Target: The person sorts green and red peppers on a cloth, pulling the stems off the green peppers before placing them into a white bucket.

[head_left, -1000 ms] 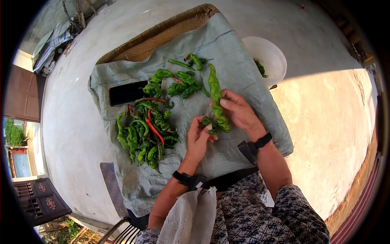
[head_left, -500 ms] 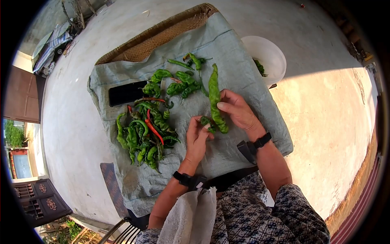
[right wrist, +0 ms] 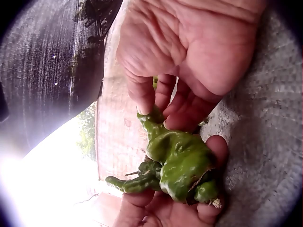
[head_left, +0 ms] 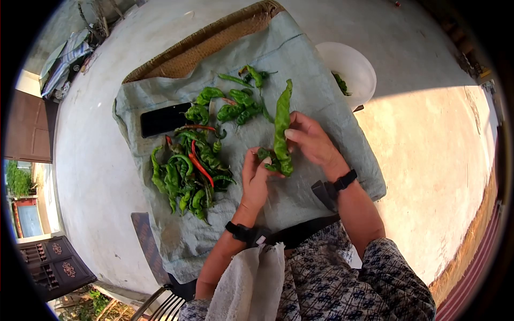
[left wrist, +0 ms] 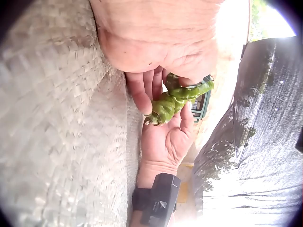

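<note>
Left hand [head_left: 256,176] grips small green peppers [head_left: 263,154], count unclear, at the lower end of a long green pepper [head_left: 282,120]; right hand [head_left: 317,145] pinches that pepper, some fingertips hidden behind. Unheld: mixed pile [head_left: 172,179] and smaller group [head_left: 230,111] on sheet [head_left: 316,69]. Beyond, white bowl [head_left: 368,80] holds green pieces [head_left: 340,85], partly cut off, kind indistinct.

A concrete yard, apparently at a home.
Strong sunlight and a broad shadow cross the pale concrete ground [head_left: 423,160]; a brown door panel [head_left: 29,125] stands beside an opening onto green foliage [head_left: 19,179], near a dark panel with carved rosettes [head_left: 56,265]. Low plants [head_left: 98,301] grow at one edge, and a striped cover [head_left: 69,60] lies over some objects opposite.
</note>
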